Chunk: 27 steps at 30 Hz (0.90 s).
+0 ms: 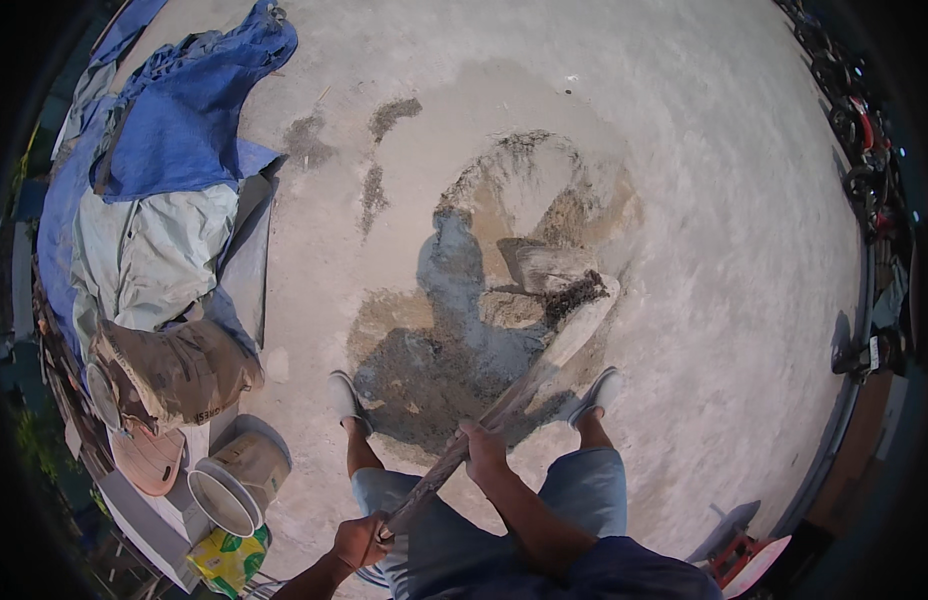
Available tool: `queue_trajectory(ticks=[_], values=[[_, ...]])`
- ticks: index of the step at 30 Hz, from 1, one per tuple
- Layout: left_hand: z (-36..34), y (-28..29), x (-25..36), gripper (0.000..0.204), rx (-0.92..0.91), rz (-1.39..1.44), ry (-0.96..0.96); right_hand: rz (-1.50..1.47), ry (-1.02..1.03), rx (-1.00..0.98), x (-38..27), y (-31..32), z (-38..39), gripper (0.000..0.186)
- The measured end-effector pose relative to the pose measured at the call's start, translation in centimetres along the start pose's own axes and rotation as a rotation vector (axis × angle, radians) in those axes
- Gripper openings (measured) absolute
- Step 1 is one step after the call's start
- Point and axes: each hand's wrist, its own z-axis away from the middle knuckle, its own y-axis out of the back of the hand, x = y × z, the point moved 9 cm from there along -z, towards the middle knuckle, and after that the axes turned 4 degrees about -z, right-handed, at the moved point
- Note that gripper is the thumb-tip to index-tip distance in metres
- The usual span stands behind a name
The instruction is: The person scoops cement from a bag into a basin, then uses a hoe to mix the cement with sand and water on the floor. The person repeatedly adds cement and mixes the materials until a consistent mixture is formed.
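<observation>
I stand over a patch of wet grey mortar and sand (pixel 454 340) spread on the concrete ground. My right hand (pixel 481 447) grips the middle of a long wooden handle (pixel 524 385). My left hand (pixel 359 541) holds the handle's near end by my waist. At the far end sits the tool's metal blade (pixel 544 265), resting on the sandy part of the mix. My shadow falls across the wet patch. My two feet in light shoes stand at the near edge of the mix, one on each side.
On the left lie a blue tarp (pixel 184 110) and grey sheets over a pile, a torn brown cement sack (pixel 184 370), and buckets (pixel 234 480). Motorbikes (pixel 864 140) are parked along the right rim. A red object (pixel 739 555) sits at lower right.
</observation>
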Motion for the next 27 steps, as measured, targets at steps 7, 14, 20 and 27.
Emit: queue_trajectory(ticks=[7, 14, 20, 27], values=[[-28.4, 4.9, 13.7, 0.055, 0.074, 0.252, -0.037, 0.353, 0.787, 0.017, -29.8, -10.6, -9.1, 0.03], [-40.6, 11.1, 22.2, 0.048, -0.065, 0.909, 0.034, 1.387, 1.014, 0.295, -35.6, -16.9, -16.2, 0.071], [-33.4, 5.5, 15.4, 0.053, -0.006, 0.993, 0.105, 1.511, 0.712, 0.283, -27.0, -15.6, -18.1, 0.07], [-16.5, 1.0, 11.1, 0.051, -0.202, 0.834, 0.361, 0.574, 0.333, 0.002, -18.0, -7.7, -18.9, 0.022]])
